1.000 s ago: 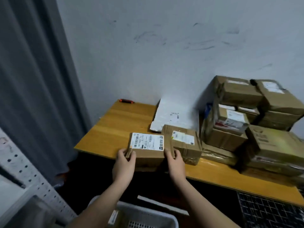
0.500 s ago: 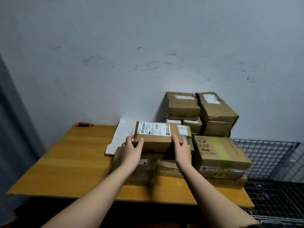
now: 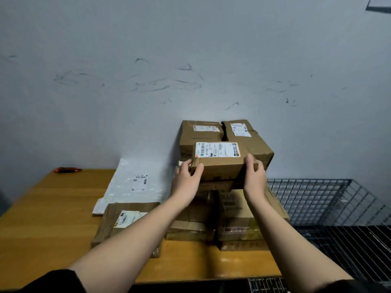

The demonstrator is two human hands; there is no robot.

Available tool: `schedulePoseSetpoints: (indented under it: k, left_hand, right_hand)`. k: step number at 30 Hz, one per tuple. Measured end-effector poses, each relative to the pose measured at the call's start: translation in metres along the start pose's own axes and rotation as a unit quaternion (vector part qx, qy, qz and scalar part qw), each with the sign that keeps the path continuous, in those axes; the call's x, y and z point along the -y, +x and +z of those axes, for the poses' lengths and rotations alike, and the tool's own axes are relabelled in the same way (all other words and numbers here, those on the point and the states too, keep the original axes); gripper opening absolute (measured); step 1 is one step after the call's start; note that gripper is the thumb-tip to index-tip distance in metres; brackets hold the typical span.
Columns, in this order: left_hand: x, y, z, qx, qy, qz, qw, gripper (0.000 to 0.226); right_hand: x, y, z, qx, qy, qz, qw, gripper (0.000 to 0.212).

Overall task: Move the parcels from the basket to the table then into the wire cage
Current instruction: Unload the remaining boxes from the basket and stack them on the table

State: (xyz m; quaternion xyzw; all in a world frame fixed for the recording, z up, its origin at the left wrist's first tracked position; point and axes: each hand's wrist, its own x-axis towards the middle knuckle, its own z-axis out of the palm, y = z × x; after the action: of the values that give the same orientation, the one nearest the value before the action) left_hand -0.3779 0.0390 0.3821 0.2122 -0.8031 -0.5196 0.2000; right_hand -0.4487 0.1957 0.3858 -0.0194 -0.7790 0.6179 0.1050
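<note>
A brown cardboard parcel [image 3: 220,166] with a white barcode label is held between both hands above a stack of parcels [image 3: 239,218] on the wooden table [image 3: 53,210]. My left hand [image 3: 187,181] grips its left end, thumb on the front edge. My right hand [image 3: 255,178] grips its right end. Two taller parcels [image 3: 201,134] stand against the wall behind it. The wire cage [image 3: 330,199] stands to the right of the table. The basket is out of view.
A white plastic mailer [image 3: 135,182] lies flat on the table left of the stack, and a flat brown parcel [image 3: 120,220] lies nearer the front edge. An orange-and-black cutter [image 3: 67,170] rests at the table's back left by the wall.
Both hands have lifted the labelled parcel from the table's front edge up and rightward to the stack. The view has swung right, bringing the wire cage in and losing the basket.
</note>
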Motion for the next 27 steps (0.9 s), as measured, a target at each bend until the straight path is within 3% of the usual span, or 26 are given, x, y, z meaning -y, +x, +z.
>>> schedulePoseSetpoints:
  k: [5, 9, 17, 27]
  left_hand:
    - [0.002, 0.017, 0.003, -0.026, -0.036, -0.009, 0.999, 0.048]
    - [0.014, 0.033, -0.004, -0.034, -0.046, -0.028, 0.998, 0.050]
    - [0.036, 0.063, -0.019, -0.036, -0.029, -0.061, 0.997, 0.056]
    - [0.046, 0.084, -0.017, -0.026, -0.029, -0.064, 0.997, 0.054]
  right_hand:
    - [-0.002, 0.008, 0.010, 0.013, 0.010, -0.006, 1.000, 0.088]
    - [-0.007, 0.011, 0.029, 0.054, 0.015, 0.002, 0.998, 0.068]
    - [-0.011, 0.019, 0.059, 0.137, 0.000, 0.010, 0.990, 0.068]
    - [-0.023, 0.030, 0.073, 0.165, -0.017, 0.026, 0.986, 0.076]
